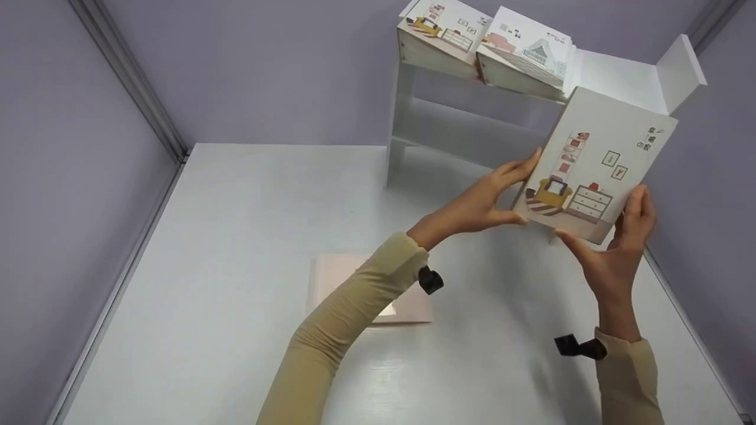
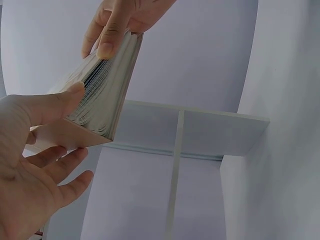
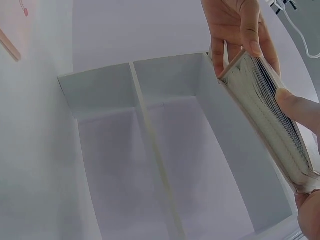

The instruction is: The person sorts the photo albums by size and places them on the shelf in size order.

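Clock = head view, read from frame centre.

Nearest: left sleeve (image 1: 348,319) at 6-7, right sleeve (image 1: 626,378) at 4. Left forearm passes over the pink flat item (image 1: 336,277) at 6, lying on the white table (image 1: 236,236). Elbow up, or it could get dragged.

Left hand (image 1: 481,200) at 3: gripping the book's lower left corner, thumb on the bottom edge, fingers round the left side. Right hand (image 1: 620,260) just past 3: gripping the right side, thumb also on the bottom edge. Two-handed hold looks right for something this thick.

The held book (image 1: 590,165) is between 2 and 3, up off the table, front cover to the head camera, long axis aimed at about 1. Page edges look loose between the covers in the wrist views, so I'd squeeze cover to cover rather than lean on the pages. Move both wrists together, else it'll twist.

Beyond: shelf unit (image 1: 460,130) at 1. Book's top overlaps its front in view; can't tell gap or contact. Treat it as close, lift before going forward. Up top, end panel (image 1: 682,74) at 2, white book (image 1: 525,50) at 1-2, left book (image 1: 452,26) at 12-1. Easy to knock the white one; watch the held book's left edge.
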`<state>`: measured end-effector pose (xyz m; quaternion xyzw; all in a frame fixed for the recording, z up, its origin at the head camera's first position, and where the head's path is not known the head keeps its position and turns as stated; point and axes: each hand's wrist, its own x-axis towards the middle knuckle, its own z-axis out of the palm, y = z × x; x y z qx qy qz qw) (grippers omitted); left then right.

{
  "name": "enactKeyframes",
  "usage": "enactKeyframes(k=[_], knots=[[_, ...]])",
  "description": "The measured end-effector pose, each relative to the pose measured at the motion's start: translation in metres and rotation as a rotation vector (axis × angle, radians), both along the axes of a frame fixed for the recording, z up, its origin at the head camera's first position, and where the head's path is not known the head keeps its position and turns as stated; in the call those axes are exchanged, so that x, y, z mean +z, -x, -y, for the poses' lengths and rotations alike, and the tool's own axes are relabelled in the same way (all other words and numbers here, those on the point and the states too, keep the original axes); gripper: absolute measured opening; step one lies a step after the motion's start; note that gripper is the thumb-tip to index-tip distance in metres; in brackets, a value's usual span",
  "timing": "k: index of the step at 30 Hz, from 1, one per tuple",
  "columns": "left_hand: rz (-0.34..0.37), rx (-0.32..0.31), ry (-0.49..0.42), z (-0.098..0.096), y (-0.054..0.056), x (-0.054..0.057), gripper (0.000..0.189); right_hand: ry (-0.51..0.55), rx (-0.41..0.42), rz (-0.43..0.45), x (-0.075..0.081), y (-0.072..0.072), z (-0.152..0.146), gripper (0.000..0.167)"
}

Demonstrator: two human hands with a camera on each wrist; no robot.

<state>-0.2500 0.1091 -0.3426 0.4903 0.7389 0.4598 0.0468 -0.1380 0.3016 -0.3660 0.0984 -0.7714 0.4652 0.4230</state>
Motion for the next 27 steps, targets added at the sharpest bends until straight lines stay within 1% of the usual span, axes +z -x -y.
enactKeyframes(k=[4,8,11,14,15,17,22,27], knots=[[0.009,-0.003,-0.009,0.0,0.001,0.003,0.096,0.01,-0.001,0.005,0.004,0.001,0.001,0.104],[0.001,-0.027,-0.044,0.001,0.001,0.006,0.095,0.016,-0.002,0.009,0.007,0.0,0.001,0.103],[-0.013,-0.049,-0.078,0.001,0.0,0.006,0.095,0.025,0.002,0.003,0.009,-0.001,0.001,0.103],[0.0,-0.066,-0.099,0.001,0.0,0.006,0.095,0.032,-0.002,-0.002,0.011,-0.002,0.001,0.102],[0.004,-0.071,-0.111,0.001,-0.001,0.007,0.094,0.037,-0.004,-0.005,0.011,-0.002,0.0,0.102],[0.031,-0.076,-0.125,0.002,-0.006,0.011,0.092,0.049,-0.005,-0.007,0.012,-0.002,0.0,0.101],[0.099,-0.071,-0.159,0.011,-0.019,0.028,0.087,0.097,0.011,-0.023,0.018,-0.004,0.001,0.098],[0.119,-0.064,-0.187,0.012,-0.025,0.034,0.085,0.133,0.015,-0.031,0.024,-0.007,0.004,0.093]])
